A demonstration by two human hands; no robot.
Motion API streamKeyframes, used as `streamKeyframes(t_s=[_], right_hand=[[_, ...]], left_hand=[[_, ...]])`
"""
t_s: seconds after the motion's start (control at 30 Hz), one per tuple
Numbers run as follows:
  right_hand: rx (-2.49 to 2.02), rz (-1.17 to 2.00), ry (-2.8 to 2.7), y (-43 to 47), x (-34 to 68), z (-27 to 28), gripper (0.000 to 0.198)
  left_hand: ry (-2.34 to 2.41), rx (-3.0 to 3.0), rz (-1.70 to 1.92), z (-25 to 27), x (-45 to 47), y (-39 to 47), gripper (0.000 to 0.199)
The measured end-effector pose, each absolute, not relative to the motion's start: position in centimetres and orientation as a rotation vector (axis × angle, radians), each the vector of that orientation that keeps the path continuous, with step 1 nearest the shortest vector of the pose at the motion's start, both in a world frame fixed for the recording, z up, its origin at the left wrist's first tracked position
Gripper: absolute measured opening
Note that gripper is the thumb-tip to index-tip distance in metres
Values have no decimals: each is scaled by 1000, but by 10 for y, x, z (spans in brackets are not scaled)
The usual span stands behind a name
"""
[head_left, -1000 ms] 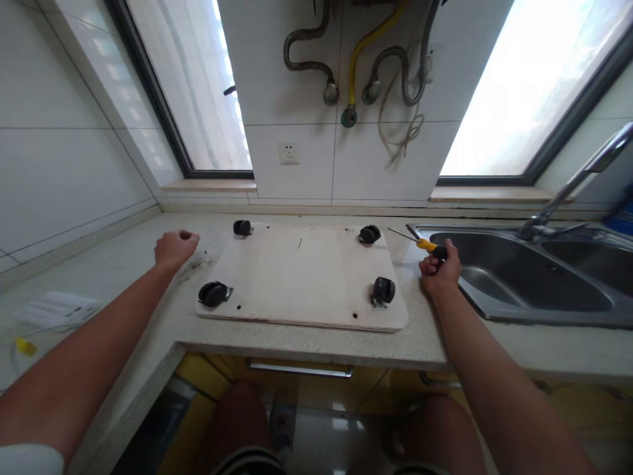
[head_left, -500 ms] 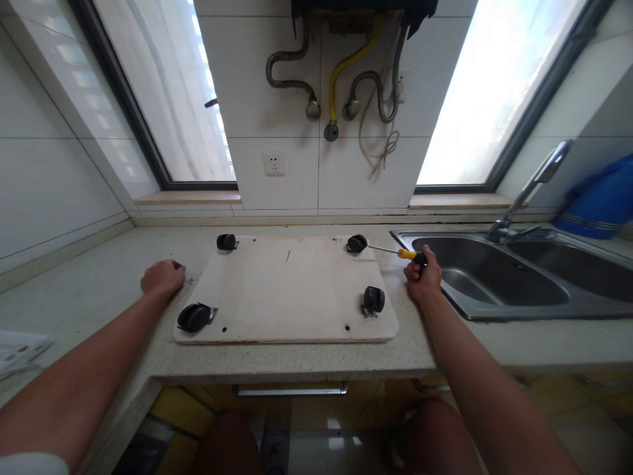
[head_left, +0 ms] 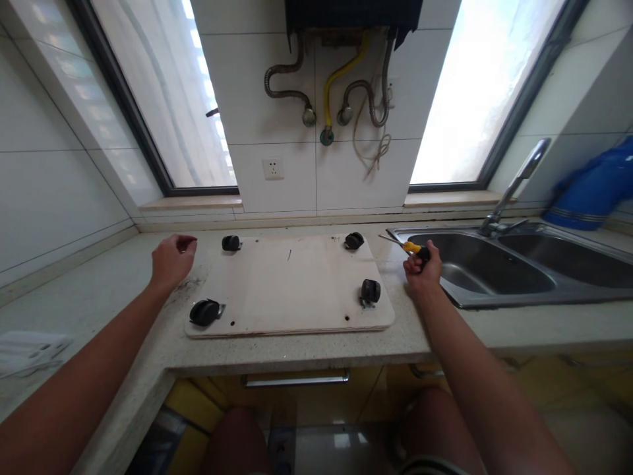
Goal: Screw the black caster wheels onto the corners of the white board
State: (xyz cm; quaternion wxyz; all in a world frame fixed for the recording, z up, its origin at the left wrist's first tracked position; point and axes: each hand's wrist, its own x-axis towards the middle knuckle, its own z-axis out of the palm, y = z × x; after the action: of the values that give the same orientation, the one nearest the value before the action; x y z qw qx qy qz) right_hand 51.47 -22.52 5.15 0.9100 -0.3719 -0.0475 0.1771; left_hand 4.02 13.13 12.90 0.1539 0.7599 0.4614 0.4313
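Note:
A pale wooden board [head_left: 297, 284] lies flat on the counter with a black caster wheel near each corner. The near-left caster [head_left: 204, 313] and far-left caster [head_left: 231, 243] are closest to my left hand [head_left: 173, 258], which is raised just off the board's left edge, fingertips pinched together. Whatever they hold, if anything, is too small to make out. To the right of the board, my right hand [head_left: 424, 265] grips a screwdriver [head_left: 411, 248] by its yellow and black handle. Its shaft points left toward the far-right caster [head_left: 354, 241], apart from it. The near-right caster [head_left: 370, 291] stands below.
A double steel sink [head_left: 487, 305] with a faucet [head_left: 514, 188] is set in the counter at right. A blue item [head_left: 588, 188] sits behind it. A white power strip [head_left: 32, 349] lies at far left. Dark crumbs dot the counter beside the board's left edge.
The screwdriver tip has pulled away from the far-right caster and now tilts up beside the board. My left hand has lifted up and away from the counter. The view has shifted slightly.

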Motion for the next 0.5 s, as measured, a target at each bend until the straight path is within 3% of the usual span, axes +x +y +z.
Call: streamKeyframes(t_s=[0.13, 0.23, 0.5], right_hand=[[-711, 315, -164, -242, 488, 75, 64], [-663, 247, -219, -263, 445, 77, 62], [-722, 91, -232, -312, 282, 31, 59]], left_hand=[[1040, 2141, 1363, 159, 63, 80, 23], [731, 2048, 1458, 169, 78, 26, 22], [66, 2010, 1111, 155, 94, -97, 14]])
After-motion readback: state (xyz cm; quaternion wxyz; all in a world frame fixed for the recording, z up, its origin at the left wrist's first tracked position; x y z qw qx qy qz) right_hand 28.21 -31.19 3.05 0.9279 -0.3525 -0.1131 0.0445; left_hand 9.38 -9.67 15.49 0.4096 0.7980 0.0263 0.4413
